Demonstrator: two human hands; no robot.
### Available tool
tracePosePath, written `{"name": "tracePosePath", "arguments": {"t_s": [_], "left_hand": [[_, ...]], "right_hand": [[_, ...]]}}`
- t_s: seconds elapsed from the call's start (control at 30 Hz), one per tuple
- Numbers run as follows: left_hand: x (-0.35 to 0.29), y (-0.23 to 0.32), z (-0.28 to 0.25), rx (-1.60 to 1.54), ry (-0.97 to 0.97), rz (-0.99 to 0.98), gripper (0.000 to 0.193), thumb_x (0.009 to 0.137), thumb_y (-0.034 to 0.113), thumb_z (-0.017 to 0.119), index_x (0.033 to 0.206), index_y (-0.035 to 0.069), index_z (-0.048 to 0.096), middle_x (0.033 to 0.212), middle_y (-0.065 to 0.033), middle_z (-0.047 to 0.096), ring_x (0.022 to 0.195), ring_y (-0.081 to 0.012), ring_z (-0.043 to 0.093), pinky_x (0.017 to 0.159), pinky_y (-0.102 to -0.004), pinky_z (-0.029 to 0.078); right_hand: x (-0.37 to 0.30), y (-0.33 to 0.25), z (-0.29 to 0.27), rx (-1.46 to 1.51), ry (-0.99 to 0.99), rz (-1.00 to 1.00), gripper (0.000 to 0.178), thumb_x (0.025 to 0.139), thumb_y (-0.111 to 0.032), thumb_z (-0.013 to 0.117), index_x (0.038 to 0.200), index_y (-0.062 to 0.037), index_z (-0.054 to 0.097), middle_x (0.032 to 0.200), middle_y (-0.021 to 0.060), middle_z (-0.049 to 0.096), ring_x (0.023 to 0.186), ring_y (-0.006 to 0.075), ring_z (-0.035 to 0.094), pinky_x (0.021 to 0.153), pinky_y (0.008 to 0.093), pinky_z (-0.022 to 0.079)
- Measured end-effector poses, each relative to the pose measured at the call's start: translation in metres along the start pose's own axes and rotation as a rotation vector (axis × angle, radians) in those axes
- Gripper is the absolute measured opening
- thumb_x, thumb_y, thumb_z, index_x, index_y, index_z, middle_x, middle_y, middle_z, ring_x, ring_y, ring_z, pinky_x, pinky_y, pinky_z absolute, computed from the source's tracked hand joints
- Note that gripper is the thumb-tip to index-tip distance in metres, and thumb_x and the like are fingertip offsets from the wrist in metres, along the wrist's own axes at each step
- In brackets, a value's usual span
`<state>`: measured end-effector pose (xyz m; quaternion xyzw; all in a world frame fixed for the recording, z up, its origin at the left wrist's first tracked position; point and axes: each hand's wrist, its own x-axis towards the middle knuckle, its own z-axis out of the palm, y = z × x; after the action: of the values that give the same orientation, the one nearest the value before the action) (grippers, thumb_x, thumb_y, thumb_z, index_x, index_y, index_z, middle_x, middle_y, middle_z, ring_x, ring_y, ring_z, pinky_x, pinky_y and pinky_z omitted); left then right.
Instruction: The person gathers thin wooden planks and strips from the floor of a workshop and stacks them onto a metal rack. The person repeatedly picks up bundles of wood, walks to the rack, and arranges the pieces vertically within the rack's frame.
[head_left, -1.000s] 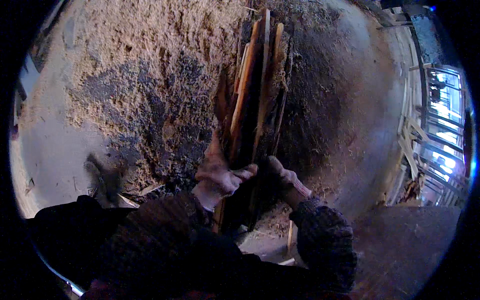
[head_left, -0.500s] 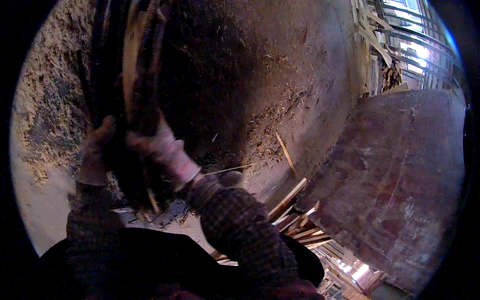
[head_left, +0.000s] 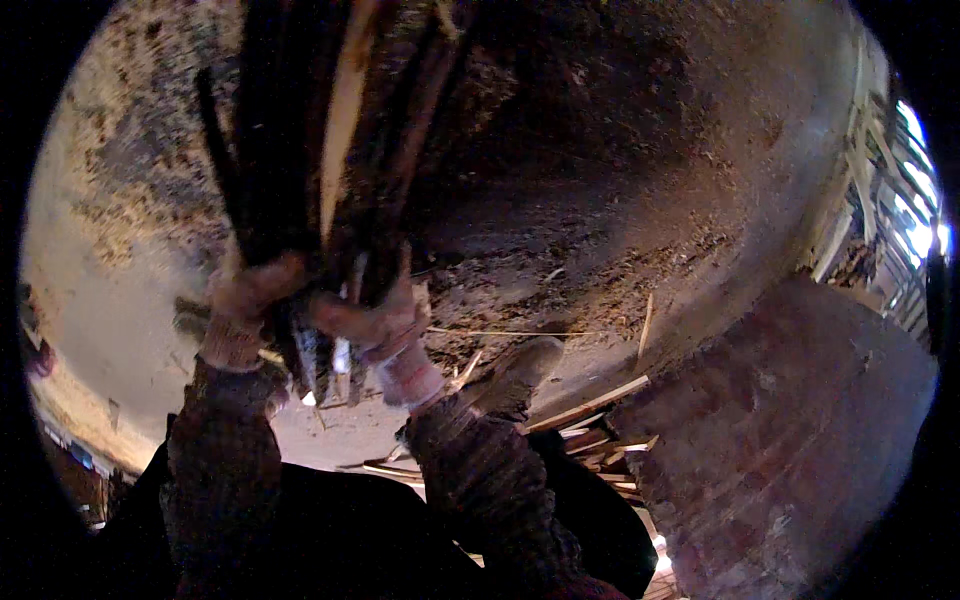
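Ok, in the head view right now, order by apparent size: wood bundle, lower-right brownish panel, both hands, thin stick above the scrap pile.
1. Wood bundle and brownish panel: too close to rank; the bundle's dark edges are unclear.
2. Left hand and right hand: look about alike.
3. Thin stick: smallest.

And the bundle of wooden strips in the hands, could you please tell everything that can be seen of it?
The bundle holds several long, narrow strips, seemingly rough wood, mostly dark in shadow; one pale yellowish strip stands out. It runs lengthwise up the picture and out at its upper edge. The left hand and right hand grip it near its lower end, from either side.
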<state>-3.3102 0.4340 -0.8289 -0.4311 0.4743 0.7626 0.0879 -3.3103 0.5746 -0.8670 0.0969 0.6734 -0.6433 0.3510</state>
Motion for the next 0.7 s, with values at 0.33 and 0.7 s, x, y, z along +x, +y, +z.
{"name": "tracePosePath", "arguments": {"t_s": [0.33, 0.7], "left_hand": [[0.026, -0.041, -0.043, -0.28, -0.277, -0.201, 0.06, 0.077, 0.037, 0.058, 0.122, 0.001, 0.04, 0.116, -0.0153, 0.048, 0.099, -0.0263, 0.05, 0.081, -0.0375, 0.044], [-0.139, 0.095, -0.006, -0.525, -0.22, -0.122, 0.032, 0.083, 0.017, 0.054, 0.112, 0.004, 0.052, 0.098, -0.0125, 0.06, 0.095, -0.0222, 0.056, 0.079, -0.0318, 0.047]], "right_hand": [[0.008, 0.014, -0.007, 0.726, -0.156, 0.484, 0.064, 0.071, -0.031, 0.069, 0.123, -0.0071, 0.039, 0.115, 0.0116, 0.047, 0.1, 0.0247, 0.049, 0.083, 0.0352, 0.045], [-0.118, -0.256, 0.046, 0.11, 0.022, 0.6, 0.045, 0.075, -0.025, 0.066, 0.111, -0.0021, 0.054, 0.1, 0.0072, 0.06, 0.088, 0.0181, 0.057, 0.078, 0.0309, 0.046]]}}
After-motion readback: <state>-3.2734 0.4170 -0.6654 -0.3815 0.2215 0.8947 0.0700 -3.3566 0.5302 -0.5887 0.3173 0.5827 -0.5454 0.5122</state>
